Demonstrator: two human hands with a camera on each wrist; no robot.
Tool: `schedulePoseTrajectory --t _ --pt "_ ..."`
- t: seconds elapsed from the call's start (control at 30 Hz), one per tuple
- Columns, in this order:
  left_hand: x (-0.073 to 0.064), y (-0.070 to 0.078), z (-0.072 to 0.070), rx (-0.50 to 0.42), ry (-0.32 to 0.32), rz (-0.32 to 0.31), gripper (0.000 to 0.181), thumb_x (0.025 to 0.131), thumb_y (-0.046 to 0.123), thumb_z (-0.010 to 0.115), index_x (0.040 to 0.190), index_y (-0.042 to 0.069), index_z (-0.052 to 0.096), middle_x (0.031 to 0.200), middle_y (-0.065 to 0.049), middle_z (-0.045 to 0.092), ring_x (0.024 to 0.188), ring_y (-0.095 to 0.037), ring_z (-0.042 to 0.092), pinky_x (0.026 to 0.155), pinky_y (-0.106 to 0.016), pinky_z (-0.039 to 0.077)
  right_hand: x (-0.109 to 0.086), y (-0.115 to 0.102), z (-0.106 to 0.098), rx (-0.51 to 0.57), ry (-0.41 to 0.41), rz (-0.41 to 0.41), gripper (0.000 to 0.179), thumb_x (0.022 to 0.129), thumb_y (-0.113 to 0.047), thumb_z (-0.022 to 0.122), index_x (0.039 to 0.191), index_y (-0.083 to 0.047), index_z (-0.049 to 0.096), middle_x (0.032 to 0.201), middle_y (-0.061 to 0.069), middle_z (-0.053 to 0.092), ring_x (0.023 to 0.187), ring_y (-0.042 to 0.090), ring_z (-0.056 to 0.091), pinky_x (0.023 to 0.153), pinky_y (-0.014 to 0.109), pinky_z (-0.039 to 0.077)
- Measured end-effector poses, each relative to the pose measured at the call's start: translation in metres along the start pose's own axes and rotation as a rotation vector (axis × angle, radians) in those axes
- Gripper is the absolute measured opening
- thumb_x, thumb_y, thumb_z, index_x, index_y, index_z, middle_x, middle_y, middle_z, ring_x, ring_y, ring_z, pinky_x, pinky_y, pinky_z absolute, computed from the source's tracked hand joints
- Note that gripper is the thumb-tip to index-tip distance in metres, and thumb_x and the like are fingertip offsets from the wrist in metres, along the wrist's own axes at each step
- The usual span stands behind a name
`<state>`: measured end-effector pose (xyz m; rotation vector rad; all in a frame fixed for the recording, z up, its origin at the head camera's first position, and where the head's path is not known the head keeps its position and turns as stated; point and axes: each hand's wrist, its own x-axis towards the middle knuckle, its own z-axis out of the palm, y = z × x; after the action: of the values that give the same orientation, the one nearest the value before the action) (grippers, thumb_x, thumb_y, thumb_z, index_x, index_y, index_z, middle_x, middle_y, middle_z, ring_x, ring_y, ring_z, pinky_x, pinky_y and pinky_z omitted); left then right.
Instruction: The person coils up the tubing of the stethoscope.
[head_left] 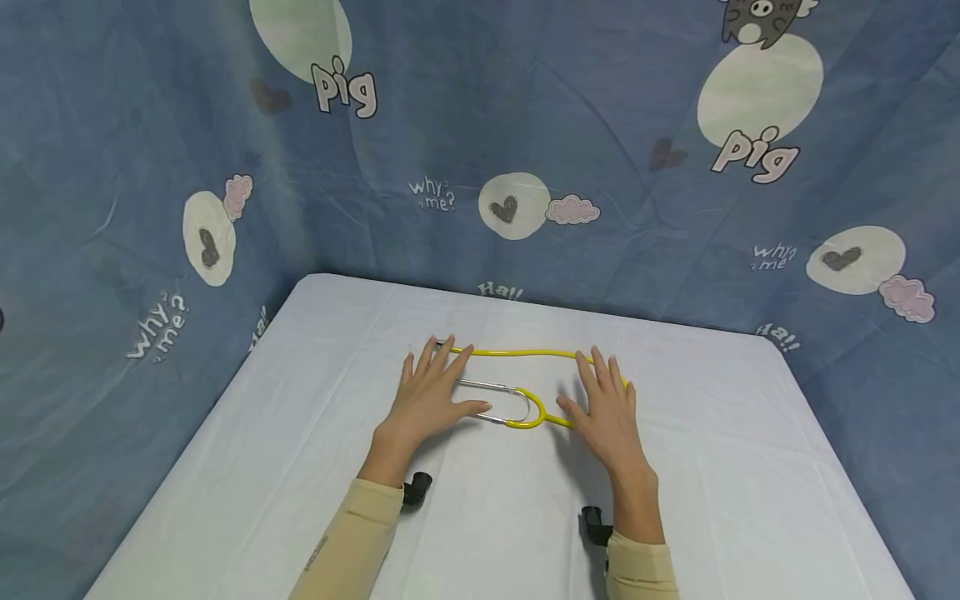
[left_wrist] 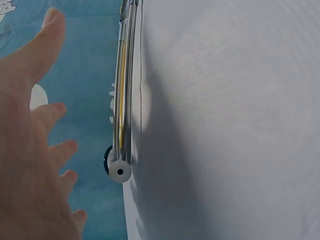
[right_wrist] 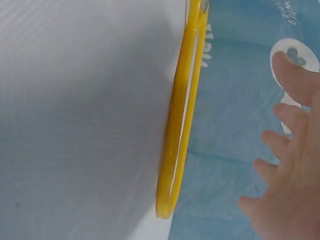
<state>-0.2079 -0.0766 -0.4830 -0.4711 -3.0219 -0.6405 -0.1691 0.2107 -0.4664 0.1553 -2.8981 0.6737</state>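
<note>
A stethoscope [head_left: 532,352] with yellow tubing and silver metal ear tubes lies on the white table, its tubing bent back in a loop at the right. Over its left end hovers my left hand [head_left: 426,398], fingers spread, hiding the ear tips and part of the chest piece. My right hand [head_left: 609,417] hangs spread above the yellow loop at the other end. In the left wrist view, a round white earpiece-like disc [left_wrist: 120,171] ends the metal tubes, apart from the fingers. The right wrist view has the yellow tubing [right_wrist: 177,125] beside the open fingers, with a gap between.
The white-covered table [head_left: 720,483] reaches back to a blue printed curtain [head_left: 637,167], which also stands at both sides. A black wrist mount [head_left: 417,490] sticks out from the left sleeve, and another black mount [head_left: 595,527] from the right.
</note>
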Motion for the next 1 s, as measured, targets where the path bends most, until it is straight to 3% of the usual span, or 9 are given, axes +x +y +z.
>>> schedulePoseTrajectory --t 0.57,0.8,1.0 --pt "0.0004 0.0038 0.0047 0.024 -0.055 0.013 0.104 0.076 0.079 0.062 0.159 0.032 0.02 0.168 -0.005 0.013 0.157 -0.031 0.0 0.122 -0.06 0.002 0.0004 0.0008 0.0037 0.005 0.009 -0.028 0.075 0.092 -0.039 0.069 0.155 -0.017 0.034 0.16 0.013 0.032 0.151 0.041 0.02 0.116 0.067 0.018" --pt "-0.0004 0.0073 0.005 0.036 -0.063 0.013 0.106 0.074 0.076 0.068 0.158 0.032 0.023 0.168 -0.006 0.014 0.157 -0.032 0.002 0.122 -0.061 0.005 0.001 -0.0008 0.0048 -0.014 -0.015 -0.048 0.075 0.09 -0.037 0.07 0.154 -0.018 0.037 0.156 0.015 0.038 0.148 0.039 0.028 0.115 0.065 0.02" --pt "-0.0017 0.0079 0.0064 0.046 -0.077 0.028 0.107 0.071 0.075 0.071 0.157 0.032 0.025 0.167 -0.006 0.018 0.156 -0.033 0.003 0.122 -0.062 0.007 -0.0007 -0.002 0.004 0.012 -0.068 -0.016 0.072 0.091 -0.039 0.069 0.153 -0.018 0.038 0.153 0.015 0.041 0.145 0.034 0.033 0.115 0.064 0.02"
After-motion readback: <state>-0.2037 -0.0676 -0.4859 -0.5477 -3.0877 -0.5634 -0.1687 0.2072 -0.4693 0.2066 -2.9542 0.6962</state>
